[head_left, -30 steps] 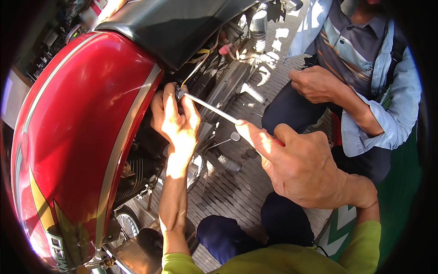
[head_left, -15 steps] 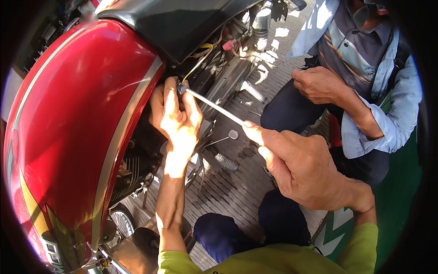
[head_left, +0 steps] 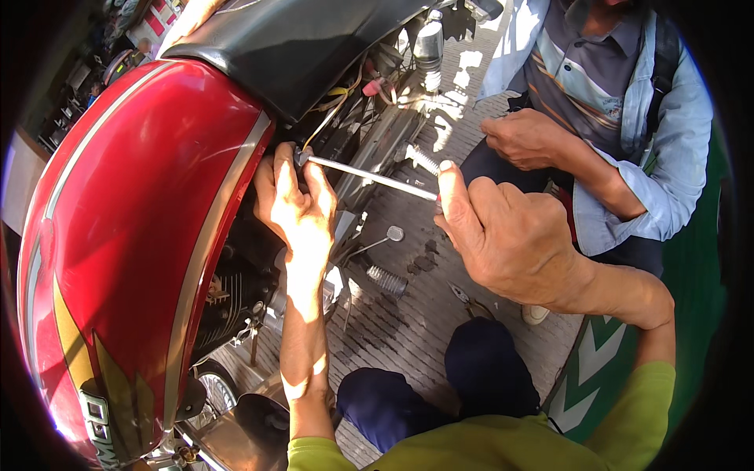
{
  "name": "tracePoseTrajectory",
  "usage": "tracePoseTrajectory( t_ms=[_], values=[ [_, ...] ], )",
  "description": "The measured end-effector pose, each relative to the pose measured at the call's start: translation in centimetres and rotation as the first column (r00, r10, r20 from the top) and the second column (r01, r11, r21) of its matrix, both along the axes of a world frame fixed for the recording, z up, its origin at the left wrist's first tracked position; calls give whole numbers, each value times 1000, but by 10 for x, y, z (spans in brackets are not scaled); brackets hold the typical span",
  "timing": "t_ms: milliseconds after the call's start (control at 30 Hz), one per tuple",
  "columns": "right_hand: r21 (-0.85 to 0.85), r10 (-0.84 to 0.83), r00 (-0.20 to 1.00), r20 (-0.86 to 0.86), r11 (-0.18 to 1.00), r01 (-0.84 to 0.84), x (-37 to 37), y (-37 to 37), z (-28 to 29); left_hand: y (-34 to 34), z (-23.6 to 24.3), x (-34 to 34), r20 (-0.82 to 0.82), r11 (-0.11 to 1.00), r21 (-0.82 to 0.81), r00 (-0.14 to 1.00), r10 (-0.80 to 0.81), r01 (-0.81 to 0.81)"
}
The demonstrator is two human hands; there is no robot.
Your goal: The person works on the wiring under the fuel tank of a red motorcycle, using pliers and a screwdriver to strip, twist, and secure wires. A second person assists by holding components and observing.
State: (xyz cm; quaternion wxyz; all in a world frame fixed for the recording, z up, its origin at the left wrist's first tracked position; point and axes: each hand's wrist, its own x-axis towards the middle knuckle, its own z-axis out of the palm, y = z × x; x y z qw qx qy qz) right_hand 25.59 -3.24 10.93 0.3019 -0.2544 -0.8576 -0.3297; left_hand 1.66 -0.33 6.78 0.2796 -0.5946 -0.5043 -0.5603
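Note:
My right hand [head_left: 514, 239] is closed around the handle end of a screwdriver [head_left: 373, 177], the thumb side toward its bare metal shaft. The shaft slants up to the left, its tip at a small dark part [head_left: 301, 156] beside a yellow wire. Pinched around that part are the fingers of my left hand [head_left: 294, 204], under the front of the black seat [head_left: 298, 47] and next to the red fuel tank [head_left: 149, 220] of a motorcycle. My fingers hide most of the part, so its kind does not show.
Across from me a person in a light blue shirt crouches, one hand [head_left: 534, 141] raised. Pliers [head_left: 463, 295] lie on the grooved pavement [head_left: 408, 330]. A ribbed footpeg [head_left: 387, 279] and a pedal [head_left: 395, 233] jut out below. Another person's arm [head_left: 191, 22] rests near the seat.
My right hand has risen and turned, and the screwdriver shaft now lies at a flatter slant. My left hand keeps its place by the tank. The pliers have come into sight.

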Motion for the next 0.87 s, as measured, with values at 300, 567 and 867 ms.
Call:
tracePoseTrajectory(
  t_ms=[300, 567, 867],
  values=[
    [-126, -11, 998, -64, 992, 3, -20, 4, -12, 11, -7, -14, -25, 997, 55, 998, -52, 53],
    [-252, 4, 993, -122, 967, -35, -38, -3, -9, 6, -2, -28, -3, 998, -12, 998, -64, 64],
    [-370, 25, 997, -68, 928, -48, -29, -7, -6, 11, -6, -25, -10, 992, 92, 996, -87, 87]
  ],
)
